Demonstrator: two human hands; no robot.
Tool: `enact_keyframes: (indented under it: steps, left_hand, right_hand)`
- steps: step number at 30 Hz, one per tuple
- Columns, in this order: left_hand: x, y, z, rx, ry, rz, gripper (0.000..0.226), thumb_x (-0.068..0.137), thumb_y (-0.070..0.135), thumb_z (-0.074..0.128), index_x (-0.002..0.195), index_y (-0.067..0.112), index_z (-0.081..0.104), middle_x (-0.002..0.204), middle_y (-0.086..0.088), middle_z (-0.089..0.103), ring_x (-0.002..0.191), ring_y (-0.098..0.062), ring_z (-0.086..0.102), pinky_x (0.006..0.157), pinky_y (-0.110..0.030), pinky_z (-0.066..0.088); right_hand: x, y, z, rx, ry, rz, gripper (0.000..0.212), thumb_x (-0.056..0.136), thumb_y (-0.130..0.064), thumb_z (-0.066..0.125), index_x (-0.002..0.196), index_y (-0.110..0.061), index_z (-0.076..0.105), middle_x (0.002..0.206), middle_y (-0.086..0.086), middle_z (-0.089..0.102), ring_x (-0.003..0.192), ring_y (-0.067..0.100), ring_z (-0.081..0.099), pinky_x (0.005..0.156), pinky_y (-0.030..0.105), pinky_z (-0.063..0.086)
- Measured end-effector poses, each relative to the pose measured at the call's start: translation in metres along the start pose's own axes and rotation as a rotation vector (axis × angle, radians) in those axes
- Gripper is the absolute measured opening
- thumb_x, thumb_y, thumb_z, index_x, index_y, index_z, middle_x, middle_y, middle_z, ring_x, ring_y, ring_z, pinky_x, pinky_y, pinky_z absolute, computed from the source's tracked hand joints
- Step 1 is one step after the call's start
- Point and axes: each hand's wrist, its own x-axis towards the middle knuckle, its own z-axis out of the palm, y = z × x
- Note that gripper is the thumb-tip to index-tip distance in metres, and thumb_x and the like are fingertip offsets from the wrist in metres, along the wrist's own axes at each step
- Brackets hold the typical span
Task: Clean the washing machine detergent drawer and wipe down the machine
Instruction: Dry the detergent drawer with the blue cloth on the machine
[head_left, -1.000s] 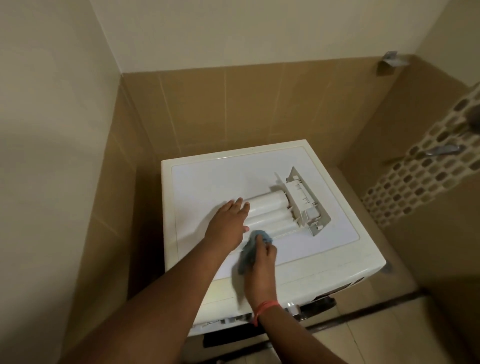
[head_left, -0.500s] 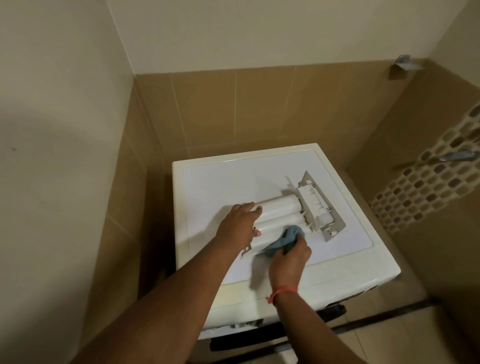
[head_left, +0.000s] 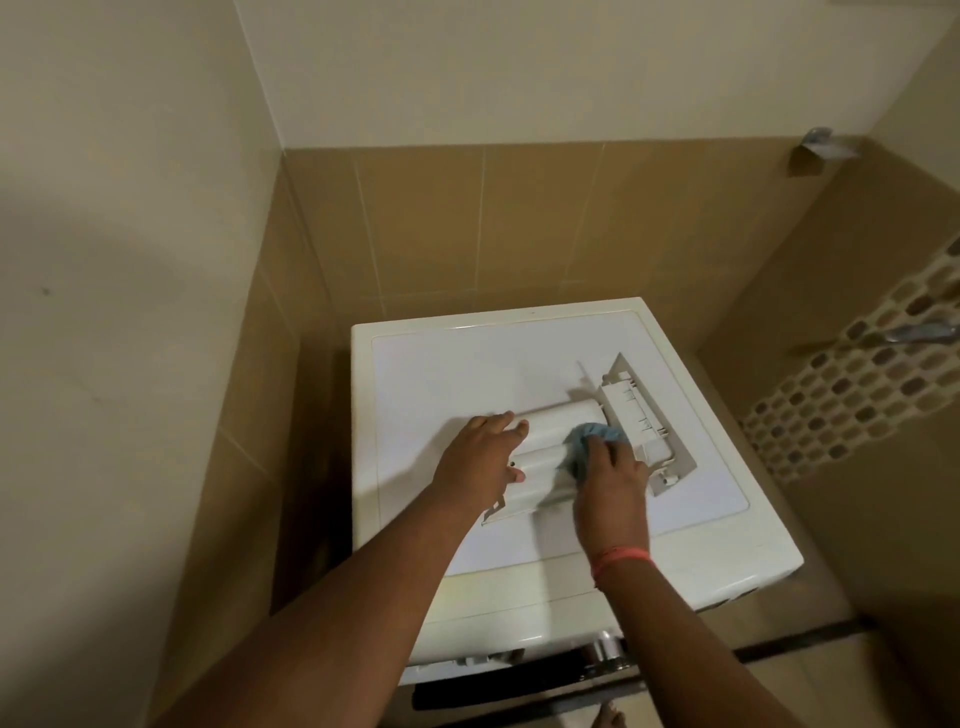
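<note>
Detergent drawer (head_left: 561, 452) first: we have it out of its slot and lying upside down on the flat white top of the washing machine (head_left: 457, 374), its ribbed underside facing up and its front panel (head_left: 641, 421) at the far right end, turned toward the right-hand wall. Our left hand (head_left: 480, 457) lies flat on the near left end of the drawer, fingers spread loosely over the plastic and the thumb pressed on its middle ridge, holding it down rather than gripping it. Our right hand (head_left: 610, 473) is closed around a small blue cloth (head_left: 589, 441), which is bunched under the fingers and pressed against the drawer's underside just beside the front panel. A thin orange band (head_left: 621, 558) sits on the right wrist. The machine stands in a corner, close to tan tiled walls (head_left: 519, 218) behind and to its left, with plain pale wall above the tiles. On the right a strip of small mosaic tiles (head_left: 852, 395) runs across the wall, and a metal tap (head_left: 917, 332) juts out there. Below the machine's front edge we can see part of the dark door rim (head_left: 519, 680) and some chrome trim. We find no brand name, label or other writing that we can read on the drawer, the machine top or the cloth; the control panel is out of sight from this angle.
</note>
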Motion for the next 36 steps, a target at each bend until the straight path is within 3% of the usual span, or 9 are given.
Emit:
enact_keyframes:
  steps: [7, 12, 14, 17, 21, 25, 28, 33, 36]
  left_hand:
    - [-0.003, 0.000, 0.000, -0.015, 0.033, 0.040, 0.066, 0.095, 0.013, 0.058, 0.154, 0.024, 0.031, 0.162, 0.002, 0.023, 0.147, -0.019, 0.018, 0.119, -0.030, 0.020]
    - [-0.003, 0.001, -0.002, -0.045, -0.001, 0.003, 0.076, 0.089, 0.024, 0.071, 0.153, 0.024, 0.031, 0.162, 0.004, 0.024, 0.148, -0.019, 0.019, 0.119, -0.032, 0.021]
    - [-0.002, 0.003, -0.002, -0.046, 0.005, -0.010, 0.076, 0.088, 0.024, 0.071, 0.153, 0.025, 0.031, 0.162, 0.006, 0.024, 0.147, -0.017, 0.019, 0.119, -0.032, 0.020]
    - [-0.003, 0.004, 0.000, -0.014, 0.049, -0.017, 0.073, 0.090, 0.022, 0.069, 0.153, 0.028, 0.032, 0.161, 0.007, 0.025, 0.146, -0.016, 0.021, 0.119, -0.027, 0.019]
    - [-0.006, 0.009, -0.002, 0.064, 0.049, -0.025, 0.074, 0.092, 0.019, 0.067, 0.154, 0.028, 0.028, 0.162, 0.006, 0.024, 0.148, -0.017, 0.022, 0.119, -0.028, 0.018]
    - [-0.005, 0.016, -0.002, 0.036, 0.001, -0.089, 0.082, 0.087, 0.023, 0.074, 0.154, 0.026, 0.027, 0.163, 0.006, 0.022, 0.149, -0.017, 0.021, 0.118, -0.030, 0.020]
    - [-0.006, 0.027, 0.002, 0.023, -0.007, -0.158, 0.082, 0.089, 0.021, 0.072, 0.155, 0.026, 0.025, 0.163, 0.006, 0.019, 0.150, -0.016, 0.018, 0.118, -0.028, 0.019]
    - [-0.014, 0.040, 0.006, 0.087, -0.007, -0.215, 0.076, 0.096, 0.013, 0.061, 0.156, 0.028, 0.018, 0.165, 0.007, 0.013, 0.151, -0.014, 0.011, 0.120, -0.029, 0.011]
    - [-0.023, 0.048, 0.013, 0.231, 0.004, -0.214, 0.074, 0.100, 0.027, 0.055, 0.157, 0.027, 0.009, 0.166, 0.003, 0.001, 0.153, -0.021, 0.000, 0.119, -0.033, -0.001]
  right_hand:
    - [-0.018, -0.028, 0.022, 0.023, -0.226, -0.298, 0.055, 0.072, 0.009, 0.068, 0.119, -0.019, 0.064, 0.113, 0.006, 0.059, 0.090, 0.024, 0.051, 0.073, 0.030, 0.051]
    - [0.020, 0.024, -0.012, -0.171, -0.128, -0.215, 0.044, 0.082, -0.009, 0.072, 0.124, -0.019, 0.061, 0.118, 0.005, 0.058, 0.109, 0.024, 0.052, 0.094, 0.034, 0.051]
    - [0.021, 0.022, -0.014, -0.189, -0.116, -0.207, 0.042, 0.082, -0.010, 0.073, 0.122, -0.017, 0.062, 0.119, 0.006, 0.059, 0.109, 0.022, 0.053, 0.095, 0.031, 0.050]
    - [-0.002, 0.001, 0.003, -0.051, -0.239, -0.318, 0.042, 0.076, -0.001, 0.075, 0.115, -0.016, 0.066, 0.109, 0.005, 0.061, 0.097, 0.023, 0.057, 0.079, 0.023, 0.048]
    - [-0.015, 0.010, 0.001, -0.007, -0.343, -0.526, 0.055, 0.063, -0.006, 0.083, 0.114, -0.018, 0.067, 0.107, 0.002, 0.063, 0.086, 0.017, 0.060, 0.071, 0.022, 0.053]
    - [0.014, 0.041, -0.030, -0.136, -0.311, -0.485, 0.050, 0.051, -0.007, 0.091, 0.096, -0.010, 0.072, 0.094, 0.008, 0.065, 0.078, 0.023, 0.063, 0.054, 0.027, 0.057]
    - [0.020, 0.043, -0.024, -0.132, -0.303, -0.480, 0.039, 0.063, -0.003, 0.083, 0.099, -0.012, 0.069, 0.097, 0.008, 0.062, 0.082, 0.023, 0.062, 0.060, 0.029, 0.058]
    - [0.006, 0.026, -0.016, 0.051, -0.579, -0.744, 0.031, 0.090, -0.016, 0.059, 0.119, -0.024, 0.064, 0.104, 0.004, 0.062, 0.087, 0.020, 0.059, 0.078, 0.034, 0.056]
    - [0.042, 0.028, -0.047, 0.004, -0.492, -0.696, 0.039, 0.086, -0.010, 0.065, 0.123, -0.023, 0.064, 0.106, 0.006, 0.061, 0.095, 0.024, 0.060, 0.086, 0.034, 0.054]
